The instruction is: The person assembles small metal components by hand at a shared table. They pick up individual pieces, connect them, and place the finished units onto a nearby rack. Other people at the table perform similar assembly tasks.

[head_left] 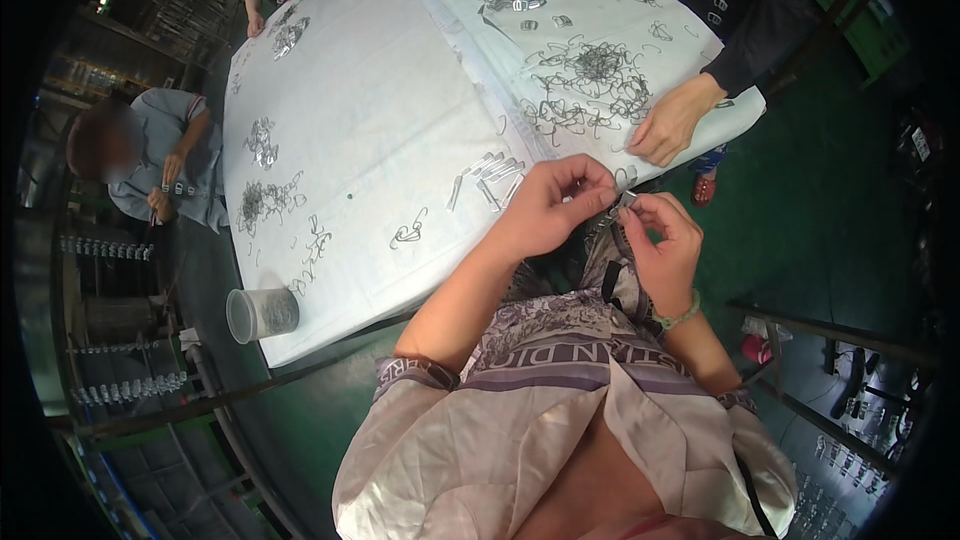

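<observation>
Right hand [664, 236] pinches small silver metal piece [628, 199] by near right counter [380, 155] edge. Left hand [572, 202] just left, fingertips pressed together, contents unclear. Piece likely light, stiff, slippery; grip edges.

Here's the view from up on the wearer's head, the left of two side-by-side fisheyes, peering steeply down and forward! Nearest of all comes the shirt [440, 450], seen from above and filling the bottom of the frame. A touch farther out, the left hand [550, 205] and right hand [668, 240] sit right of centre, still close range. Beyond them the white-covered table [370, 140] runs away up and leftward, out past the top edge. Wide coverage, this: green floor [765, 240] drops away at right, straight edges bow, blackness rounds the corners.
</observation>
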`<state>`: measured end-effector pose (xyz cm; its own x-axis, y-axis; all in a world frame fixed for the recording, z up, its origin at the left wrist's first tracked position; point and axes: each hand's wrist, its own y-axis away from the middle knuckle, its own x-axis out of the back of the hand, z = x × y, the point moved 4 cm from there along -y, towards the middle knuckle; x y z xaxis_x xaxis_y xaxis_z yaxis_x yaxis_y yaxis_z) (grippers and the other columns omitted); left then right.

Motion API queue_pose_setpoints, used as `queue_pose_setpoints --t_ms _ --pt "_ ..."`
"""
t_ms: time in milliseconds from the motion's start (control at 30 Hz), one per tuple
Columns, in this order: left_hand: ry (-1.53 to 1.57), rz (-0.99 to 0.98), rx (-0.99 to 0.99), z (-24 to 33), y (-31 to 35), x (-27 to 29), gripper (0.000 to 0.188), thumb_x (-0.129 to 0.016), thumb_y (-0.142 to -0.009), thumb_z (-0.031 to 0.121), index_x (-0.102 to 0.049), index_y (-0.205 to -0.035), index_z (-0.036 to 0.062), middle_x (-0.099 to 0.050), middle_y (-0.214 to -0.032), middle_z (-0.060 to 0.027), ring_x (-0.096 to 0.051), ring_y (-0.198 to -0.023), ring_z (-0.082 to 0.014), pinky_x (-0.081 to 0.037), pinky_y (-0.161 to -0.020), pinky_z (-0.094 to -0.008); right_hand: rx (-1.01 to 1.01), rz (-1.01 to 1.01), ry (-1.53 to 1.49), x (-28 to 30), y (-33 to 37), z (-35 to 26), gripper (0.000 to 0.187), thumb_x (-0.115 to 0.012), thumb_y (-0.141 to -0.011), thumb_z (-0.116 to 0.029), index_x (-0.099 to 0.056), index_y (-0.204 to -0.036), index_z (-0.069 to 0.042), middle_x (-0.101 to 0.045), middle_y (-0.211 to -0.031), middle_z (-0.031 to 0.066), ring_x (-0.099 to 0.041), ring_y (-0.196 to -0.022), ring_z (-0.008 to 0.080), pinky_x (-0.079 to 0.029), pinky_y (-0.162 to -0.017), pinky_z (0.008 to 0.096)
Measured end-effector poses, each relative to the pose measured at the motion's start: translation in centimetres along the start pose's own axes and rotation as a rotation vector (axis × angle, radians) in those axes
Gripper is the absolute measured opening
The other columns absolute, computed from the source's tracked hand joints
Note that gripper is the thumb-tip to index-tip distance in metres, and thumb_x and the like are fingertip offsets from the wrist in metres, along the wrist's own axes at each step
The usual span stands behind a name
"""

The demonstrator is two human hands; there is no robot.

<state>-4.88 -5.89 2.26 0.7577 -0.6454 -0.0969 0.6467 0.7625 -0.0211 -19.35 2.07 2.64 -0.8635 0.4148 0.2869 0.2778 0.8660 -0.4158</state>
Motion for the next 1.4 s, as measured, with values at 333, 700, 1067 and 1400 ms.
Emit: queue_pose_setpoints --t_ms 333,700,1067,1400 --pt "-0.105 0.267 -0.041 -0.4 2.9 -1.0 0.008 -0.065 -0.083 0.006 -0.061 -0.085 -0.0005 -0.058 -0.074 0.0023 -0.046 -0.067 -0.0036 -0.039 -0.060 -0.0202 0.096 -0.047 0.090 -0.4 1.2 -2.1 0.011 -0.068 -0.078 0.002 -0.064 -0.087 0.000 -0.063 -0.080 0.0095 -0.065 -0.066 0.0197 -0.050 -0.059 0.0283" --pt "0.111 0.155 -0.384 1.9 4.4 -2.0 0.009 -0.059 -0.088 -0.001 -0.057 -0.097 0.0002 -0.063 -0.097 -0.0087 -0.058 -0.091 -0.0145 -0.046 -0.081 -0.0292 0.188 -0.049 0.040 -0.5 1.4 -4.4 0.015 -0.069 -0.073 0.004 -0.063 -0.087 0.000 -0.063 -0.080 0.0109 -0.064 -0.072 0.0235 -0.049 -0.064 0.0300" --pt "-0.574 0.031 -0.997 16.2 1.7 -4.6 0.010 -0.063 -0.087 0.003 -0.060 -0.096 -0.0005 -0.067 -0.094 -0.0086 -0.061 -0.084 -0.0129 -0.048 -0.079 -0.0264 0.194 0.212 -0.313 3.5 -2.9 -10.7 0.016 -0.069 -0.083 -0.001 -0.066 -0.097 0.007 -0.067 -0.089 0.0067 -0.060 -0.080 0.0107 -0.049 -0.074 0.0228" --pt "0.010 -0.145 -1.032 23.4 -1.8 -10.0 0.027 -0.063 -0.087 0.000 -0.053 -0.112 -0.0009 -0.061 -0.100 -0.0123 -0.065 -0.087 -0.0167 -0.055 -0.077 -0.0274 0.443 0.427 -0.395 13.5 -7.7 -18.3 0.018 -0.065 -0.089 -0.012 -0.066 -0.096 0.005 -0.067 -0.077 0.0082 -0.062 -0.067 0.0148 -0.052 -0.068 0.0261"
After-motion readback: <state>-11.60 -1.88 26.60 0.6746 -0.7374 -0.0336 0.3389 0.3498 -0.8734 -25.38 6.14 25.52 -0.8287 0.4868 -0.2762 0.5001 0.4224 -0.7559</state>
